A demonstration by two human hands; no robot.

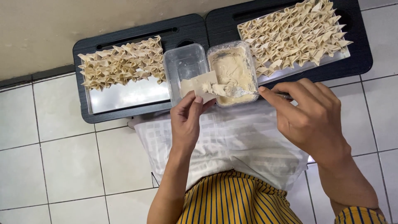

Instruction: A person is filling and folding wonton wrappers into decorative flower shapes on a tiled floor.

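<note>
Two hands: left hand (186, 120) pinches wrapper (199, 85), right hand (309, 118) grips spoon (242, 93)

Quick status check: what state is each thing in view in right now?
Left hand: holding a flat wrapper.
Wrapper: unfolded, filling being spread on it.
Right hand: gripping a utensil.
Utensil: tip on the wrapper, smeared.
Filling tub: open, partly full.
Empty tub: open, nearly empty.
Left tray: half covered with folded dumplings.
Right tray: nearly full.

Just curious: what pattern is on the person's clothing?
Yellow with dark vertical stripes on the clothing, seen in the head view.
</note>
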